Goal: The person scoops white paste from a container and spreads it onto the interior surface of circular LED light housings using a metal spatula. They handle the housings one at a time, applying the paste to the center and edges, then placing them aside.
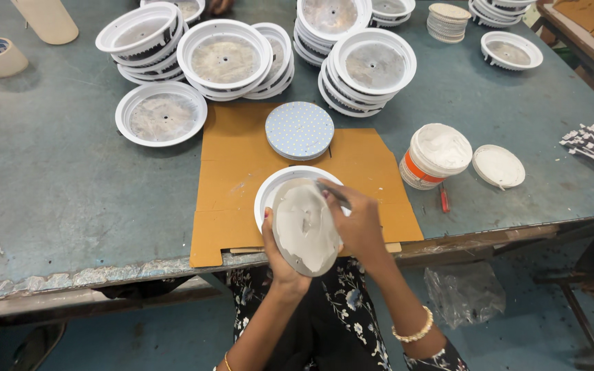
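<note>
An open white tub (436, 154) of pale paste stands on the surface (49, 178), its lid (498, 166) just beside it. Over a white round housing (269, 189) on cardboard (232, 172), the left hand (280, 257) grips a tilted, paste-coated grey disc (305, 227) from below. The right hand (359, 223) has its fingers closed on a thin tool (331, 194) touching the disc.

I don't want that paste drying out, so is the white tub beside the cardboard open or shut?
Open. The tub shows white paste at its top, and its round lid lies flat on the table just right of it.
</note>
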`<state>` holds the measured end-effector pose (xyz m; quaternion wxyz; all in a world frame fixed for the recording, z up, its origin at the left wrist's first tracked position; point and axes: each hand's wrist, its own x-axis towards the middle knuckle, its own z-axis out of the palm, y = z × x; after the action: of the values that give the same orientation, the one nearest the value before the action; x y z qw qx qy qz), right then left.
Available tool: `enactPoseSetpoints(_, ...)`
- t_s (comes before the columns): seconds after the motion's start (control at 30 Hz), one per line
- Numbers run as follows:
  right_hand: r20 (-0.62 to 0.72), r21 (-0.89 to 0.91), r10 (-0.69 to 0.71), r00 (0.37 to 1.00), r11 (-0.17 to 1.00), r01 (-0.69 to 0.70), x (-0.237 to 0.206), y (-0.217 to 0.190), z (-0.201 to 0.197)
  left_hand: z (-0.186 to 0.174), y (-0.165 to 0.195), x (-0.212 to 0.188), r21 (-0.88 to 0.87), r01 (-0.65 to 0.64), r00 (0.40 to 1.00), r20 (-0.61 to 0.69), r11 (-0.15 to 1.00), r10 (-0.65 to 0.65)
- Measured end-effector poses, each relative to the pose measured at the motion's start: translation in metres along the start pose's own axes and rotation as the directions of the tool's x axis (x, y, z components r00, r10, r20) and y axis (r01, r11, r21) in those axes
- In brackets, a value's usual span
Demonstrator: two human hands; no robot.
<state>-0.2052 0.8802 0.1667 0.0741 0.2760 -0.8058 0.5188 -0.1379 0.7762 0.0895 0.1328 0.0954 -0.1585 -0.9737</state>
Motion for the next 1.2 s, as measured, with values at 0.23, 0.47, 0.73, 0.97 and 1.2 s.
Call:
enactPoseSetpoints(0.23, 0.017, -0.283, -0.352, 0.936, 0.896, 0.342, -0.046, -0.024, 0.035, -0.029, -0.011, 0.023, -0.016, -0.108, 0.994, 0.015, 0.994, 0.108)
enactPoseSetpoints(0.47, 0.117, 0.051, 0.085, 0.989, 0.995, -0.091, -0.059, 0.024, -0.002, -0.033, 0.019, 0.037, 0.020, -0.038, 0.998, 0.041, 0.999, 0.037)
enactPoseSetpoints(0.73, -0.445, 0.232, 0.233, 0.865, 0.963, -0.140, 0.006, 0.185, -0.039, -0.006, 0.052, 0.047, 0.820, -0.569, 0.822, 0.566, -0.070, -0.059)
enactPoseSetpoints(0.97, -0.450, 0.509, 0.362, 0.816, 0.855, -0.098, 0.011, 0.250, -0.039, 0.014, 0.032, 0.063, 0.576, -0.581, 0.791, 0.567, -0.575, -0.231)
enactPoseSetpoints(1.2, -0.340, 0.728, 0.371, 0.864, 0.686, -0.009, 0.019, 0.264, -0.051, 0.004, 0.068, 0.061, 0.753, -0.350, 0.745, 0.584, -0.557, 0.322)
